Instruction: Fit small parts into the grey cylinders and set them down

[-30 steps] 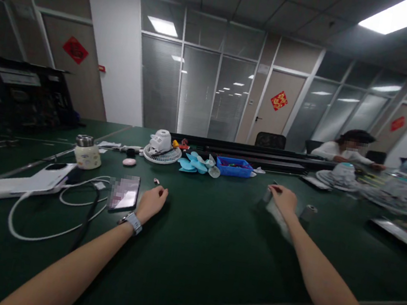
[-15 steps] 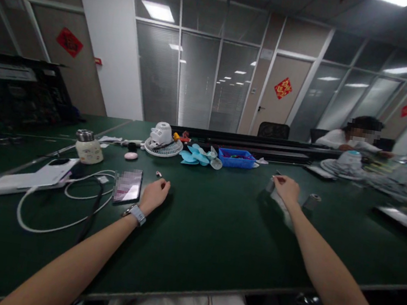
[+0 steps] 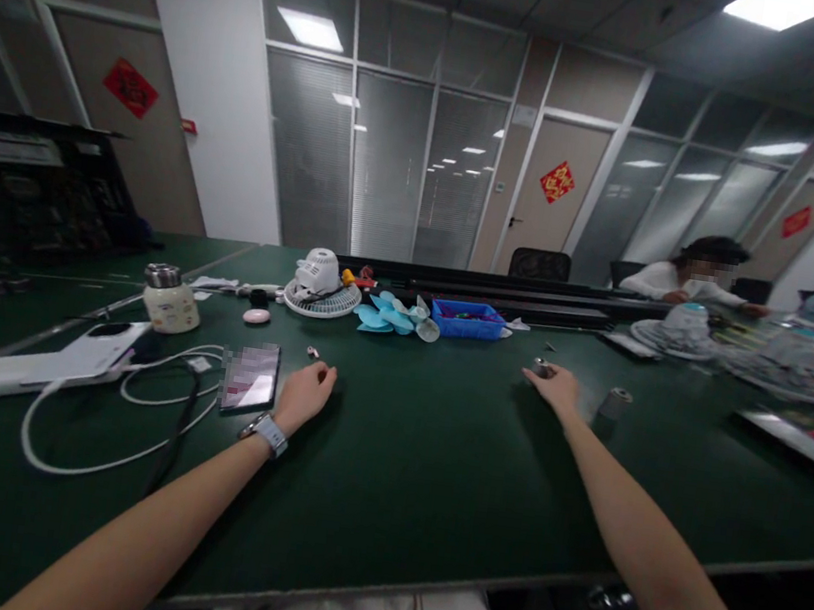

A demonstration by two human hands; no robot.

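Observation:
My right hand [image 3: 555, 391] has its fingers round a small grey metal cylinder [image 3: 542, 367], whose top shows above the thumb. To the right of that wrist a second metal cylinder [image 3: 615, 403] stands upright on the green table [image 3: 400, 466]. A thin, small dark piece [image 3: 551, 345] lies just beyond my right hand; its kind is too small to tell. My left hand [image 3: 304, 399] rests on the table in a loose fist, with nothing visible in it. Close by are a white earbud [image 3: 312, 352] and a phone [image 3: 251, 377].
At the back are a white fan part [image 3: 319, 283], blue fan blades [image 3: 384, 314] and a blue bin [image 3: 468, 321]. On the left stand a bottle [image 3: 171, 300] and a power bank [image 3: 26, 371] with a cable. A person [image 3: 699, 275] sits at the far right.
My right hand has come down from above the cylinder, and its fingers are now round it. My left hand stays in place. The view has shifted slightly.

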